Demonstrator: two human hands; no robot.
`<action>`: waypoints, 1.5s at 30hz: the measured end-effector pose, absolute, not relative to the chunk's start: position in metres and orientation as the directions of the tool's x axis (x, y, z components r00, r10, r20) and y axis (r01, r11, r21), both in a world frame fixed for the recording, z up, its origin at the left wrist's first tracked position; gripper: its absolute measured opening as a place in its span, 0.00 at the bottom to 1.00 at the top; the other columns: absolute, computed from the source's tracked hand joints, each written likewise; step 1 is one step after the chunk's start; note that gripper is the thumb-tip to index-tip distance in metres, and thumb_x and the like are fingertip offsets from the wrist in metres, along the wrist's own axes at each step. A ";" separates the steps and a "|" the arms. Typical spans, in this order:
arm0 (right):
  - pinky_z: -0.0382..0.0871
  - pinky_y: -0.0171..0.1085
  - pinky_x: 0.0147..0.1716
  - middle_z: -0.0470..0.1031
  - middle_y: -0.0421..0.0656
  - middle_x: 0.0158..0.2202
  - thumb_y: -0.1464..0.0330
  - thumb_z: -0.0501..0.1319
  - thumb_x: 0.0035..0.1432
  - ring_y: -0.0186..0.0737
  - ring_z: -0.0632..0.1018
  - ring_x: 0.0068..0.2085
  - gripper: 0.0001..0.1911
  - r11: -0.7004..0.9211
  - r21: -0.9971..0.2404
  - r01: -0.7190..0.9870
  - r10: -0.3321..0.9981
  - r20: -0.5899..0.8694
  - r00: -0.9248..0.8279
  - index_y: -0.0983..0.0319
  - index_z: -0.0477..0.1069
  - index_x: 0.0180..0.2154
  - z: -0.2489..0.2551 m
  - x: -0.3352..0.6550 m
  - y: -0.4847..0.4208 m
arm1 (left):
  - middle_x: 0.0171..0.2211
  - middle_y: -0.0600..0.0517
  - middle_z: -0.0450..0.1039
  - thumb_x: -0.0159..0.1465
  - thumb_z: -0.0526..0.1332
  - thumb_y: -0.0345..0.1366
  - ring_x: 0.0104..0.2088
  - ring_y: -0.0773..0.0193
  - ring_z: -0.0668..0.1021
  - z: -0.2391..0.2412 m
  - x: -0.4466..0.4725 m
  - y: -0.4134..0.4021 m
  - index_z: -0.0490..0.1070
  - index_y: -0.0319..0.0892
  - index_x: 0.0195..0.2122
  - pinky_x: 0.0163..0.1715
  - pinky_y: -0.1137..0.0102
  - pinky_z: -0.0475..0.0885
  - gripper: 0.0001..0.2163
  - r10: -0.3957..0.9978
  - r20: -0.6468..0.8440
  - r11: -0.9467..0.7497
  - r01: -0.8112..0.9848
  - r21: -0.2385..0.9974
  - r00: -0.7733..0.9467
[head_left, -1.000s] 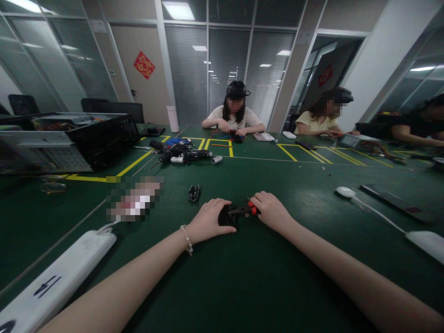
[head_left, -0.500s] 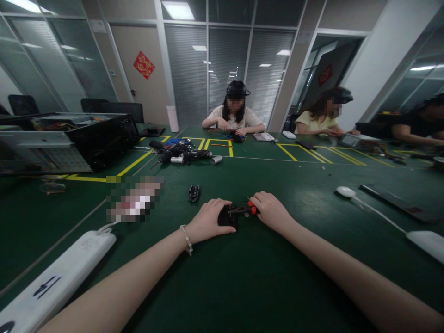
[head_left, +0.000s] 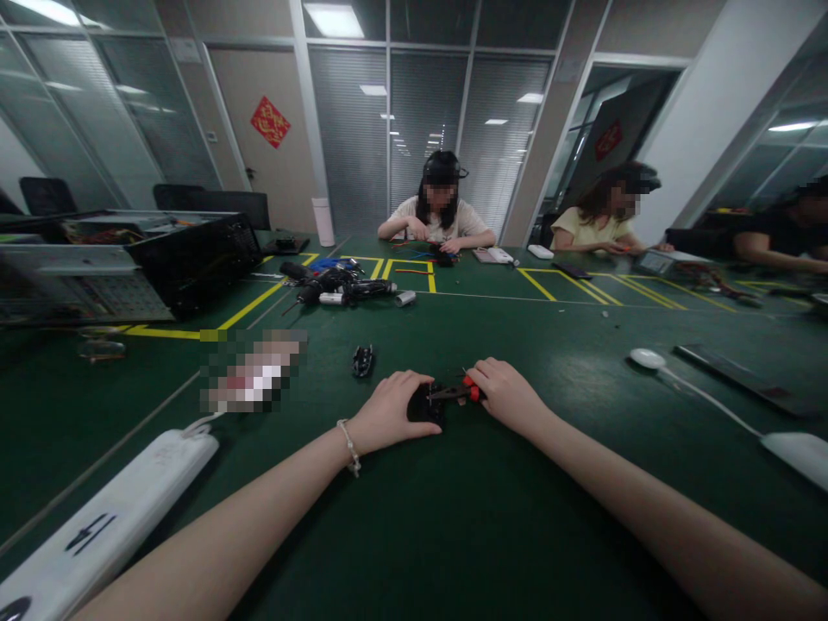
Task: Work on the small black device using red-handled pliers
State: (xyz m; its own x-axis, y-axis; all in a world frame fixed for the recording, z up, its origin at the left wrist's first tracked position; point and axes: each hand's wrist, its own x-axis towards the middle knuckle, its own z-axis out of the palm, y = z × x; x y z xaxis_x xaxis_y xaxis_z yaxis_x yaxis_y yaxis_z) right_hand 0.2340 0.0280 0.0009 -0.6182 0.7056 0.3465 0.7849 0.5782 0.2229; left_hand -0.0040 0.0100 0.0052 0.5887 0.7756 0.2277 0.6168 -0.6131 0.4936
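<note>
My left hand grips a small black part on the green table, thumb at the near side and fingers at the far side. In my right hand is a pair of pliers with red handles. Their dark jaws point left and reach over the black part; whether they pinch anything on it I cannot tell. Beyond my left hand lies a second black piece with a ridged, open shape.
A white power strip lies at the left, near a blurred-out flat object. Further back are a computer case and a heap of dark tools and cables. A white mouse-like object with a cable sits right. Co-workers sit across.
Almost nothing differs. The jaws of the pliers look slightly more spread over the black part, and the whole view has shifted a touch.
</note>
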 end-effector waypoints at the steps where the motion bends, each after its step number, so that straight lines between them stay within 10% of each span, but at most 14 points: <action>1: 0.63 0.40 0.37 0.69 0.47 0.37 0.78 0.59 0.42 0.42 0.69 0.38 0.18 0.576 0.223 0.786 0.707 0.347 -0.617 0.65 0.67 0.39 0.001 0.234 0.028 | 0.46 0.49 0.64 0.50 0.62 0.52 0.47 0.53 0.67 0.006 -0.004 0.010 0.59 0.46 0.50 0.45 0.59 0.62 0.29 0.776 0.228 -0.612 0.617 0.494 0.588; 45: 0.63 0.40 0.38 0.70 0.47 0.37 0.78 0.59 0.42 0.41 0.69 0.38 0.18 0.559 0.205 0.804 0.735 0.326 -0.594 0.66 0.67 0.40 0.005 0.231 0.024 | 0.47 0.49 0.63 0.51 0.61 0.52 0.47 0.53 0.66 0.008 -0.004 0.009 0.60 0.47 0.50 0.45 0.58 0.62 0.27 0.777 0.207 -0.607 0.618 0.500 0.595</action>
State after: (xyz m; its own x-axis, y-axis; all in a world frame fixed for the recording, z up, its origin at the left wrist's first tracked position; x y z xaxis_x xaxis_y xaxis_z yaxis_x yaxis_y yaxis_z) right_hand 0.2309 0.0242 0.0052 -0.5943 0.7350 0.3264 0.8036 0.5588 0.2048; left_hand -0.0038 0.0085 0.0083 0.5949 0.7766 0.2075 0.6178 -0.6068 0.5001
